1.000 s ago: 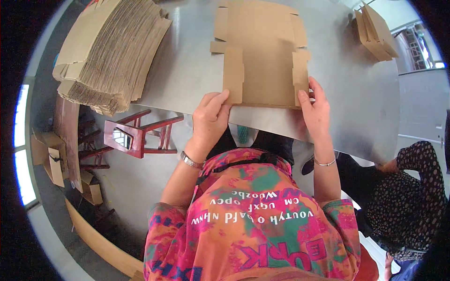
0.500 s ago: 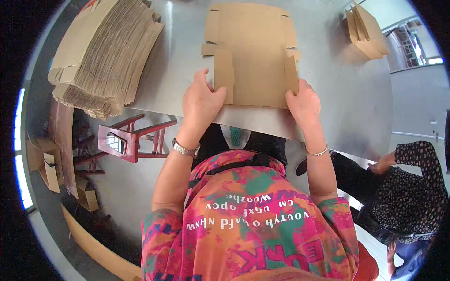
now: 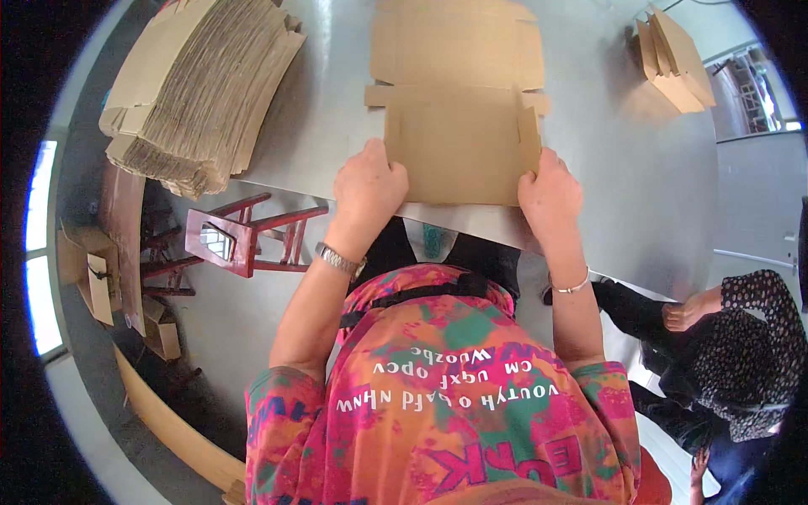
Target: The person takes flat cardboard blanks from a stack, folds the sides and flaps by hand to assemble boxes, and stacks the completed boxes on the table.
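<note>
A die-cut brown cardboard box blank (image 3: 461, 143) lies at the near edge of the metal table, its lid panel stretching away from me. Both narrow side flaps of its near panel stand up. My left hand (image 3: 370, 189) is closed on the near left corner, thumb toward the inside. At the near right corner my right hand (image 3: 551, 194) pinches the right side flap (image 3: 529, 139). Small tabs stick out sideways at the crease between the two panels. My palms partly hide the near corners.
On the left of the metal table (image 3: 623, 194) leans a thick stack of flat cardboard blanks (image 3: 210, 93). Several folded cardboard pieces (image 3: 673, 63) stand far right. Below are a red stool (image 3: 223, 240) and open boxes (image 3: 88, 269). Another person (image 3: 732, 353) is at the right.
The side flaps, earlier leaning inward over the near panel, now stand more upright. My hands have shifted slightly outward and nearer. The other person's hand has moved a little.
</note>
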